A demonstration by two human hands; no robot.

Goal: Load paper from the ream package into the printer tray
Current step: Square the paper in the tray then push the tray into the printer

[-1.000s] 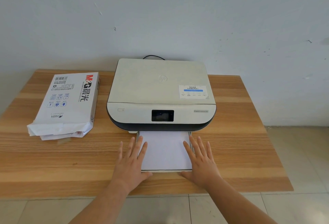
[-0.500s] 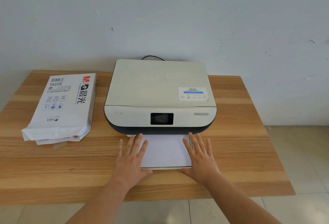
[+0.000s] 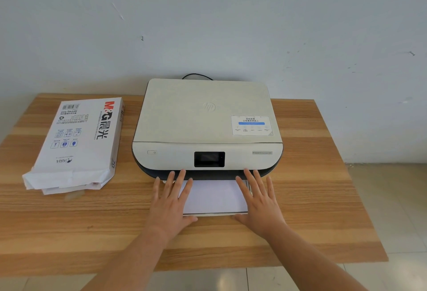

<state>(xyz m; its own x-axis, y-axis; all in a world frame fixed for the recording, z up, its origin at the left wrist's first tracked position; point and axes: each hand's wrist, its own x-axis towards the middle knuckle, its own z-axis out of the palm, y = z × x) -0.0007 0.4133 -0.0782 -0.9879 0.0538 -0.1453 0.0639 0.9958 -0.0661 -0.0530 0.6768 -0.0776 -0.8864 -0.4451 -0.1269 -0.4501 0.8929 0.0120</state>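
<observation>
Partly drawn out, the printer tray (image 3: 215,214) carries white paper (image 3: 213,196); the left hand (image 3: 169,205) and right hand (image 3: 258,202) press flat, fingers spread, on its sides. Left of the printer (image 3: 205,126), the torn ream package (image 3: 76,145) lies on the desk (image 3: 312,198).

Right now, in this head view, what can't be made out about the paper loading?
- Depth of the white paper stack in the pull-out printer tray: the cream printer body hides its far end.
- Tray side edges: left hand and right hand cover them.
- Sheets left in the torn white ream package: wrapper hides them.
</observation>
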